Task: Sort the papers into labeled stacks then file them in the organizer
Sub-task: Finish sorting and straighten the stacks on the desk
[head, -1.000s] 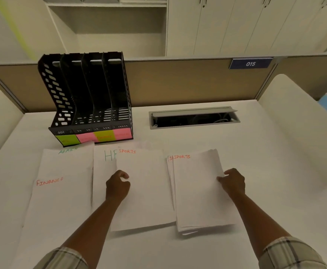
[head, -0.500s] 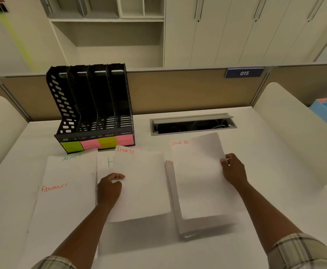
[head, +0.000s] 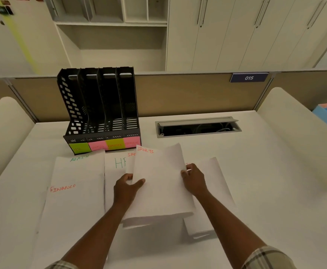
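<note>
holding one sports sheet (head: 158, 183) by both side edges: left hand (head: 126, 188) pinching the left edge, right hand (head: 194, 180) gripping the right. sheet lifted over another sports page (head: 131, 158), just left of the unsorted stack (head: 215, 193). finance sheet (head: 75, 191) far left; black organizer (head: 100, 109) beyond, slots empty.

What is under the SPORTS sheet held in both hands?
Under the SPORTS sheet lies another sheet, with only its top-left corner and "SPO" showing, on the HR sheet. The rest is covered. The left hand and right hand grip its edges.
</note>
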A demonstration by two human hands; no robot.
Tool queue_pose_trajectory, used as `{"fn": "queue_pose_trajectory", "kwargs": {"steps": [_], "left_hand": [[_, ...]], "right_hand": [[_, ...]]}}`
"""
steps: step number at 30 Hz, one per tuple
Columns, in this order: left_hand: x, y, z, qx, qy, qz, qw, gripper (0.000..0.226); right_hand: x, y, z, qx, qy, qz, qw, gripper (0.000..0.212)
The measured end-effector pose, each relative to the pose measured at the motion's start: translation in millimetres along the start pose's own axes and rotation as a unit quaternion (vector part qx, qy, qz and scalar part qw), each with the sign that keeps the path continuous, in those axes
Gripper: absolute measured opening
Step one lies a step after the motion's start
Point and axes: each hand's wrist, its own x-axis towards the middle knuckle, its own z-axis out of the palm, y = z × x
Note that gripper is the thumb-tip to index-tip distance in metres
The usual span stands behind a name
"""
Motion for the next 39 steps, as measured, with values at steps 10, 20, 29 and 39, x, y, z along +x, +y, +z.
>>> {"fn": "queue_pose_trajectory", "kwargs": {"steps": [10,20,29,39], "left_hand": [[6.1,-11.8,-8.7,0.010,-0.006,-0.026,1.000,0.047],[3.5,-13.0,-13.0,0.015,-0.007,0.002,1.000,0.052],[0.5,-11.1,-27.6,0.009,-0.016,0.059,0.998,0.072],[3.6,-15.7,-35.4,0.067,-0.073,0.088,0.991,0.048]], "right_hand": [[7.4,77.4,-57.2,-0.256,0.083,0.184,0.945,0.055],[18.9,112.1,-83.6,-0.086,0.086,0.195,0.973,0.010],[17.1,92.1,-99.6,-0.026,0.133,0.143,0.980,0.012],[20.1,34.7,-103.0,0.026,0.154,0.081,0.984,0.010]]}}
